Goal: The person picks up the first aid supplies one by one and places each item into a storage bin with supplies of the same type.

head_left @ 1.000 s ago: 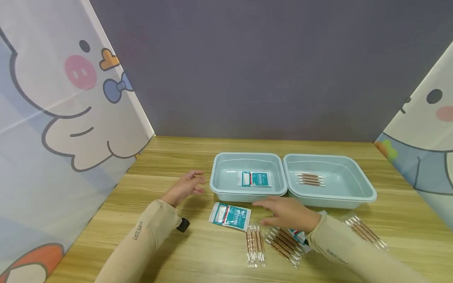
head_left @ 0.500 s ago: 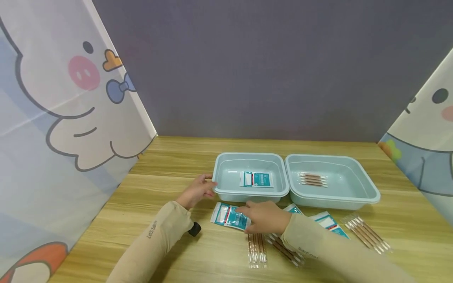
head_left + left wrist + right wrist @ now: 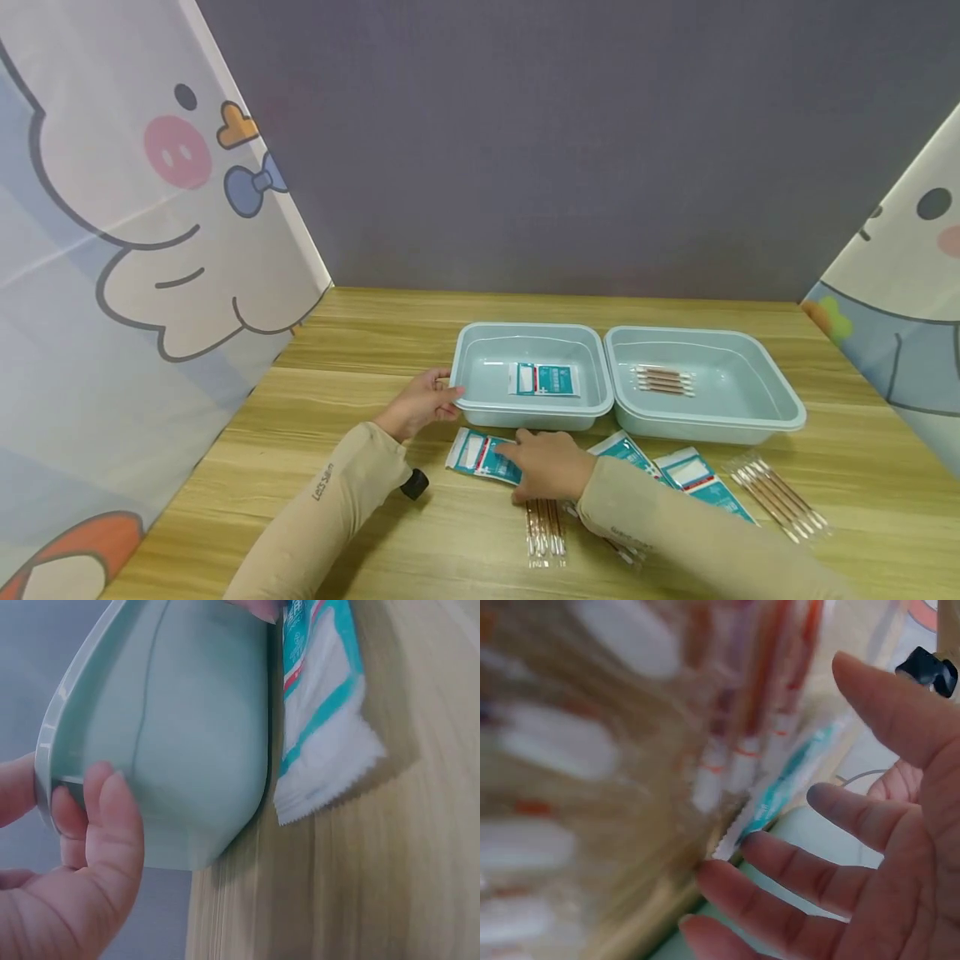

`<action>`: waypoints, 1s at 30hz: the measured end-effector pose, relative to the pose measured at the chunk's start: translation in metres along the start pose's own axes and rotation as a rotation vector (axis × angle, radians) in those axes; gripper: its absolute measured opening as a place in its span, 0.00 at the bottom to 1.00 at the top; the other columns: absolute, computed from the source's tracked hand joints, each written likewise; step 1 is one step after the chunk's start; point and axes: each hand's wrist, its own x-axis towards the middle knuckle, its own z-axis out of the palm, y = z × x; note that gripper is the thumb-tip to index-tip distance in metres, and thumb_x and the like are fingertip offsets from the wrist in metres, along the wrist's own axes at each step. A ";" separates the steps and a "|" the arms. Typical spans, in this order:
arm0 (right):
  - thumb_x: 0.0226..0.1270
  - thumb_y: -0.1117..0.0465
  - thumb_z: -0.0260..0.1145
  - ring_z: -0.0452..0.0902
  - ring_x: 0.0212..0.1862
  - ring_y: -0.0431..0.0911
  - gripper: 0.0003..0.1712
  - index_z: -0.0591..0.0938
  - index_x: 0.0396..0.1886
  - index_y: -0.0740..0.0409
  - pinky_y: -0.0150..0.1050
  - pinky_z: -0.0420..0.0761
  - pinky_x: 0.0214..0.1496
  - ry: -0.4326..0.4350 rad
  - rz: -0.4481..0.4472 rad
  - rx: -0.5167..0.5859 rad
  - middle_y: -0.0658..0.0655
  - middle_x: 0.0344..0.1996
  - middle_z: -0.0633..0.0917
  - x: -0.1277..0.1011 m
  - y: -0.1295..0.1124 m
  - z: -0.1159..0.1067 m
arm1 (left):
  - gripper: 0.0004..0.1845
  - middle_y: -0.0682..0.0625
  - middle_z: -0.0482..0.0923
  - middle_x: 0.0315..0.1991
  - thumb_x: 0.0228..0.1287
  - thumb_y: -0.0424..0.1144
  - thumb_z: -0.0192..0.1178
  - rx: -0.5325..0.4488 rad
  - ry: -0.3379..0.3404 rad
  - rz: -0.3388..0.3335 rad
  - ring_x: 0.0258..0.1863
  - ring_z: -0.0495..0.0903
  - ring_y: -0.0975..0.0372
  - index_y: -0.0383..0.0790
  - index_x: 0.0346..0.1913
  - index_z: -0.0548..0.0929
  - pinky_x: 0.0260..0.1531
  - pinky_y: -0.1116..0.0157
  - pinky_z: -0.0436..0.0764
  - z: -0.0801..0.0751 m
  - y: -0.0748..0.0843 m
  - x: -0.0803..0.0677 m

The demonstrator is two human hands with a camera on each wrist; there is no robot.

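Teal packets [image 3: 480,454] (four), two trays [image 3: 480,333]

Even, bright light; blurred wrist views

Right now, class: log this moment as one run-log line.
left hand: grips left tray rim | right hand: fingers on teal packet | table: swab packs

Beige sleeves [image 3: 322,508] with small dark lettering cover both forearms.
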 end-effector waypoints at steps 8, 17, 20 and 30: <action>0.48 0.42 0.76 0.80 0.46 0.54 0.38 0.79 0.59 0.51 0.51 0.82 0.40 0.041 0.012 -0.016 0.60 0.50 0.81 0.005 0.001 0.005 | 0.27 0.49 0.73 0.31 0.71 0.27 0.51 0.018 0.018 -0.009 0.22 0.75 0.66 0.22 0.67 0.54 0.29 0.72 0.80 0.000 0.001 -0.001; 0.58 0.47 0.71 0.75 0.34 0.45 0.20 0.85 0.52 0.43 0.38 0.76 0.25 0.096 -0.098 -0.033 0.51 0.34 0.77 0.002 0.004 0.007 | 0.28 0.49 0.73 0.30 0.71 0.27 0.51 0.032 0.015 -0.008 0.22 0.75 0.67 0.21 0.67 0.54 0.29 0.72 0.80 0.000 0.002 0.000; 0.57 0.50 0.72 0.77 0.40 0.46 0.18 0.87 0.48 0.42 0.39 0.79 0.31 0.124 -0.136 -0.033 0.53 0.40 0.79 0.003 0.005 0.007 | 0.28 0.49 0.73 0.29 0.71 0.27 0.51 0.034 0.018 -0.005 0.22 0.76 0.67 0.21 0.67 0.54 0.29 0.72 0.80 -0.001 0.002 0.000; 0.53 0.51 0.75 0.77 0.53 0.51 0.16 0.87 0.43 0.46 0.44 0.79 0.50 0.095 -0.182 -0.014 0.57 0.53 0.81 0.009 0.003 0.007 | 0.27 0.49 0.73 0.30 0.71 0.27 0.52 0.049 0.031 -0.008 0.22 0.75 0.66 0.22 0.67 0.56 0.30 0.71 0.80 0.000 0.001 0.002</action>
